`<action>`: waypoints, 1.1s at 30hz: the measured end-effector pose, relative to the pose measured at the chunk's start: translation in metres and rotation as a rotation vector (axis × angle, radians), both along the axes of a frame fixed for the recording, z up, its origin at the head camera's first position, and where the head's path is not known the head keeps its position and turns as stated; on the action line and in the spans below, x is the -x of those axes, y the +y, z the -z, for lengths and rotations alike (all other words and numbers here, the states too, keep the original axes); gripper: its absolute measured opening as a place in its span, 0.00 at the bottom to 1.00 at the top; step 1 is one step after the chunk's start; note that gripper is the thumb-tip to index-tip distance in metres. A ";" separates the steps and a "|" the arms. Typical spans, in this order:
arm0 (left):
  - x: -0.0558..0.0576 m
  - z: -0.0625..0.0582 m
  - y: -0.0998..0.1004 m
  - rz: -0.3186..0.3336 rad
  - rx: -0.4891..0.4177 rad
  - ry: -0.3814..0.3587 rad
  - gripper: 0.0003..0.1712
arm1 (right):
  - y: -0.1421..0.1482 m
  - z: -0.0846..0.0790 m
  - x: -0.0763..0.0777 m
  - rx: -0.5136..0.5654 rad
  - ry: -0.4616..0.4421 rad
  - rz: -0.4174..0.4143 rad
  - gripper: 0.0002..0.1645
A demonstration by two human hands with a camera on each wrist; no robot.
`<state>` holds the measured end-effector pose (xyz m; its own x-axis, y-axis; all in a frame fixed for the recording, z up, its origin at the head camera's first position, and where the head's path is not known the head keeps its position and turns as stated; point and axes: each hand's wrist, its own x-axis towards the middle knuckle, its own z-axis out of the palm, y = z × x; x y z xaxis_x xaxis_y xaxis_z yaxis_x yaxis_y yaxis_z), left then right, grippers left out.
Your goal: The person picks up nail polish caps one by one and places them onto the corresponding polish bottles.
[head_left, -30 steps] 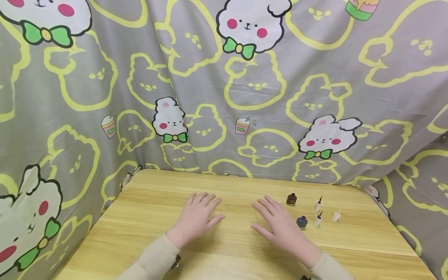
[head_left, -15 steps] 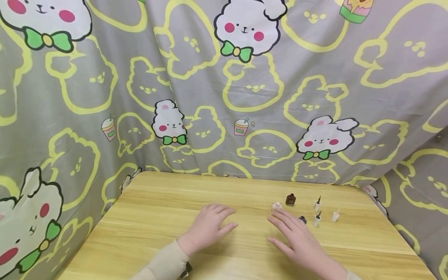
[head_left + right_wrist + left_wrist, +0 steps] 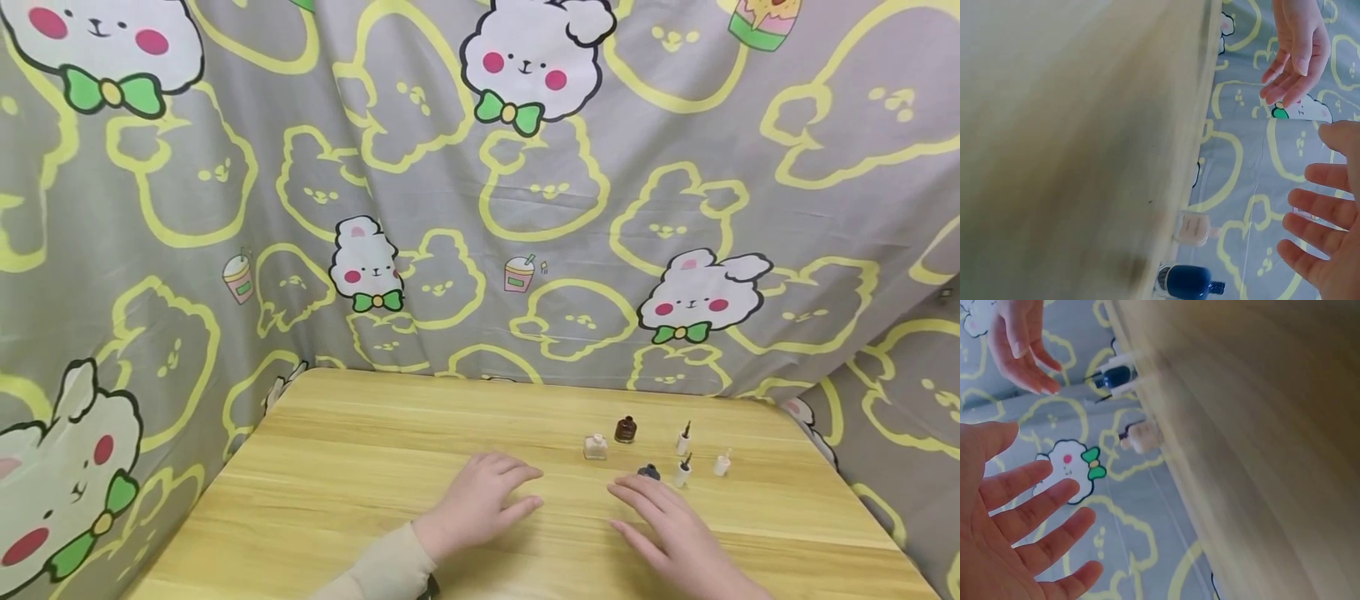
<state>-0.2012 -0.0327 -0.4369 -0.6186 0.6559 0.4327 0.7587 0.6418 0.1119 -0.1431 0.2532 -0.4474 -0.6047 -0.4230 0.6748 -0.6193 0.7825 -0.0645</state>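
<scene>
My left hand (image 3: pixel 480 507) is held over the middle of the table, fingers spread and holding nothing. My right hand (image 3: pixel 675 537) is likewise loose, its fingertips just in front of the dark blue nail polish bottle (image 3: pixel 648 472), whose lower part they hide in the head view. Behind it stand a pale pink nail polish bottle (image 3: pixel 595 447) and a dark brown one (image 3: pixel 626 430), all three uncapped. To their right, three white brush caps (image 3: pixel 682 475) stand with brushes pointing up. The right wrist view shows the blue bottle (image 3: pixel 1189 282) and pale bottle (image 3: pixel 1194 228) near the right hand (image 3: pixel 1329 219).
The wood-grain table (image 3: pixel 337 450) reaches back to a grey curtain (image 3: pixel 450 192) with yellow outlines and white cartoon animals. The curtain also hangs along the left and right sides.
Both hands have moved rightward and toward the body. The pale pink bottle, mostly hidden behind the right hand before, now shows fully, while the blue bottle is partly covered. Bottles and caps stay put.
</scene>
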 end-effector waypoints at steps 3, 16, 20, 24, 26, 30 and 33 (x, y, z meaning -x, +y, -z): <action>-0.001 0.002 0.006 0.028 -0.022 0.004 0.22 | 0.004 0.002 -0.003 0.019 -0.001 0.019 0.30; 0.000 0.002 0.027 0.078 -0.059 0.007 0.22 | 0.023 0.011 -0.006 0.115 -0.072 0.127 0.30; 0.001 -0.001 0.035 0.078 -0.060 -0.005 0.22 | 0.030 0.010 -0.005 0.175 -0.134 0.175 0.23; 0.002 -0.003 0.043 0.087 -0.064 -0.002 0.21 | 0.038 0.012 -0.003 0.278 -0.196 0.181 0.17; 0.004 -0.003 0.048 0.092 -0.066 -0.004 0.21 | 0.043 0.014 -0.001 0.336 -0.223 0.179 0.15; 0.007 -0.003 0.058 0.096 -0.090 -0.030 0.21 | 0.052 0.016 0.002 0.417 -0.288 0.214 0.11; 0.009 -0.002 0.065 0.088 -0.111 -0.051 0.20 | 0.057 0.015 0.003 0.479 -0.368 0.230 0.10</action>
